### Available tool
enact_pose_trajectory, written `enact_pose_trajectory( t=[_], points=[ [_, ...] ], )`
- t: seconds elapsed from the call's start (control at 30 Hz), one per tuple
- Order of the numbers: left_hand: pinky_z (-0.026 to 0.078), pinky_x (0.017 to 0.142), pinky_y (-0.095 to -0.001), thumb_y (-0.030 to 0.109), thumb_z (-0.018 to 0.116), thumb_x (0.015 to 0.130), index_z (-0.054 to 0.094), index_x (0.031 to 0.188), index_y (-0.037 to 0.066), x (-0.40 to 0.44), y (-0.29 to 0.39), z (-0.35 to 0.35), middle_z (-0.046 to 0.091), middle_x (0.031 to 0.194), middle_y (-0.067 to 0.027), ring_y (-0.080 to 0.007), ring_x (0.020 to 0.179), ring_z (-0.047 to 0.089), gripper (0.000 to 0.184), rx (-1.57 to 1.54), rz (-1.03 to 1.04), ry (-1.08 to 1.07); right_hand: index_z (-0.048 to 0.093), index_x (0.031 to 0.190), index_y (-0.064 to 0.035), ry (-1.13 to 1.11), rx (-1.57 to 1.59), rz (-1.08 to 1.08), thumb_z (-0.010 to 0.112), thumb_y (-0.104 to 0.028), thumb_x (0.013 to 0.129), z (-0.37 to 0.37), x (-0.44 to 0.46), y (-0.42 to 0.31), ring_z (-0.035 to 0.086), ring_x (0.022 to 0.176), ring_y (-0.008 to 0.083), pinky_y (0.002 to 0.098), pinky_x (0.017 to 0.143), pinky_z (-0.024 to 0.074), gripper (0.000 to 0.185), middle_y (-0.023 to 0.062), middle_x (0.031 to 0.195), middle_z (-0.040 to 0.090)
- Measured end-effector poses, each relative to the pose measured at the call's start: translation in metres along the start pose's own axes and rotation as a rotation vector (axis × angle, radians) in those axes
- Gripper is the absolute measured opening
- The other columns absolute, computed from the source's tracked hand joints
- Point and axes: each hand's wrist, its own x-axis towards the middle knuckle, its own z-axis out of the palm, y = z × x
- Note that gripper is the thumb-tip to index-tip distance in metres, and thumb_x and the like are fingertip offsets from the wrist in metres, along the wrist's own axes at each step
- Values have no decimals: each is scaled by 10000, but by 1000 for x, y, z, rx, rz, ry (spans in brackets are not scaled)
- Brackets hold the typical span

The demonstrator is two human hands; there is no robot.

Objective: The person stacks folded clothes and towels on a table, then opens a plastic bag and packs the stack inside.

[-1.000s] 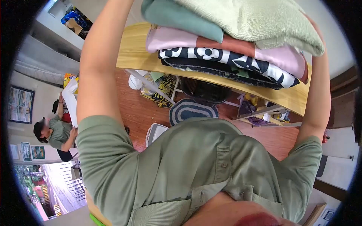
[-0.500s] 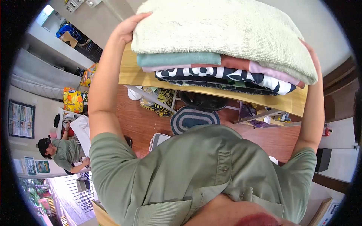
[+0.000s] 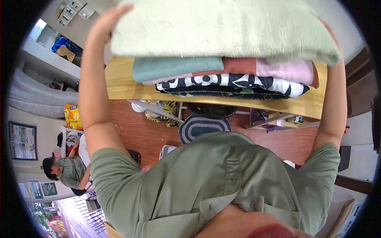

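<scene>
Black edging frames the poster (image 3: 22,141) at nine o'clock, with signs (image 3: 35,189) on the wall at eight; their print is too small to read. The yellow bag (image 3: 72,117) at nine carries a colourful design without legible lettering. At twelve o'clock the pale green towel (image 3: 222,29) is held over the folded cloths, thick, nubby and folded, with a rounded near edge that reaches past them on both sides. The left hand (image 3: 108,23) is clamped on its left end, thumb on top; the right hand (image 3: 331,33) grips its right end, fingers partly hidden. Beneath are a teal cloth (image 3: 178,69), a pink-and-rust cloth (image 3: 283,69), a black-and-white flowered cloth (image 3: 214,80) and a dark cloth (image 3: 234,94); whether the towel touches the teal one, I cannot tell. Wood-grain tabletop (image 3: 119,81) shows beside the cloths at ten o'clock and between two and three, but only a narrow strip separates them from its near edge. Past that edge, reddish floor (image 3: 154,133) surrounds an oval rug (image 3: 204,127).
</scene>
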Motion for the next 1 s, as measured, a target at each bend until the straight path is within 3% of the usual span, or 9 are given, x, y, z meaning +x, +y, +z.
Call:
enact_pose_trajectory(
  t=[0.17, 0.5, 0.57, 0.63, 0.7, 0.83, 0.9, 0.97, 1.0],
  points=[
    [514, 718, -297, 295, 519, 846, 547, 1050, -33, 39, 17, -75, 607, 967, -136, -182, 852, 613, 387, -613, 115, -216, 528, 1074, 31, -9, 15, -298, 459, -138, 876, 7, 18, -47, 607, 848, 190, 293, 736, 519, 269, 125, 997, 594],
    [463, 795, -311, 263, 620, 782, 410, 1217, -25, -23, -55, 26, 543, 1113, -144, -250, 975, 555, 562, 266, -182, -71, 511, 1091, 35, 167, -94, 79, 492, -137, 857, -3, -8, 55, 588, 830, 185, 274, 701, 497, 291, 127, 1013, 580],
    [396, 895, -357, 274, 642, 752, 410, 1228, 0, -41, -41, 39, 453, 1239, -171, -281, 1102, 476, 596, 826, 705, 457, 519, 1087, 26, 253, -310, 18, 508, -141, 847, 1, -15, 43, 585, 809, 170, 266, 685, 487, 292, 126, 998, 586],
    [360, 919, -405, 353, 695, 670, 435, 1218, 44, -73, -5, 73, 479, 1198, -181, -348, 1110, 445, 681, 621, 953, 189, 571, 1015, 10, 559, -739, -567, 544, -150, 830, 21, -23, 29, 577, 758, 126, 242, 673, 469, 246, 101, 911, 609],
    [368, 912, -400, 364, 669, 687, 449, 1209, 62, -92, 4, 110, 452, 1235, -177, -338, 1127, 435, 642, 757, 1114, 7, 562, 1031, 11, 437, -617, -679, 544, -160, 836, 56, -42, 19, 563, 819, 123, 252, 713, 455, 260, 91, 934, 608],
    [405, 871, -395, 397, 628, 708, 492, 1177, 61, -80, 9, 130, 515, 1156, -194, -347, 1074, 486, 593, 993, 1147, 69, 614, 930, 9, -82, -408, -672, 538, -135, 843, 135, -98, 31, 574, 773, 116, 239, 723, 452, 185, 72, 855, 627],
    [438, 826, -392, 436, 583, 741, 541, 1137, 70, -65, 26, 122, 585, 1036, -203, -344, 996, 547, 541, 687, 761, -151, 593, 949, 32, -430, -436, -455, 509, -95, 858, 173, -119, 40, 584, 773, 132, 254, 713, 469, 177, 72, 862, 616],
    [429, 815, -336, 259, 483, 844, 569, 1061, 4, -85, 84, 116, 608, 1016, -134, -244, 921, 563, 346, 339, 275, -207, 558, 992, 51, -390, -864, -649, 476, -87, 865, 194, -114, 52, 603, 801, 179, 275, 706, 476, 205, 112, 931, 611],
    [429, 815, -327, 267, 489, 844, 572, 1057, -1, -75, 88, 109, 608, 1008, -138, -242, 914, 563, 352, 351, 397, -210, 546, 1019, 44, -297, -1173, -748, 450, -107, 872, 195, -103, 56, 601, 832, 219, 299, 725, 474, 232, 123, 955, 609]
  ],
)
